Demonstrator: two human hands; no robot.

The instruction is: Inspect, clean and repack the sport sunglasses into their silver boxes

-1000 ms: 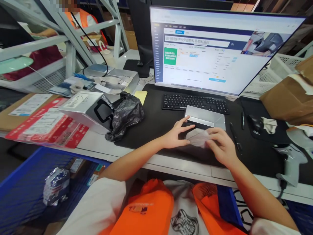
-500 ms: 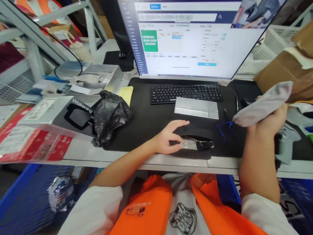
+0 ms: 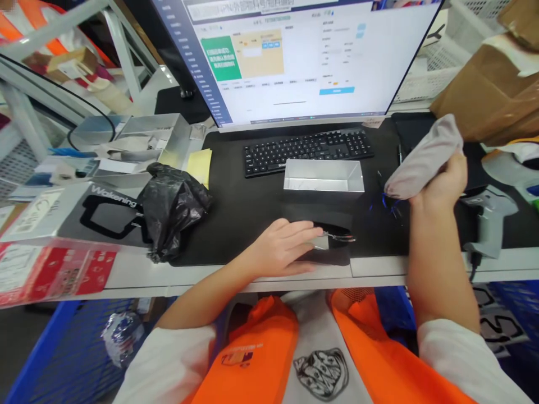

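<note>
My left hand lies on the black desk mat, its fingers curled over a pair of dark glasses near the desk's front edge. My right hand is raised to the right and is closed on a soft grey pouch, which sticks out up and to the left of my fingers. A shallow silver box lid stands between the glasses and the black keyboard.
A large monitor stands behind the keyboard. To the left lie a crumpled black plastic bag, a silver and black "Wakening" box and red-printed packaging. A grey barcode scanner and brown cardboard are at the right.
My right hand pulled the grey pouch off the glasses and lifted it to the right. My left hand stayed on the glasses and closed over them. The camera tilted down.
</note>
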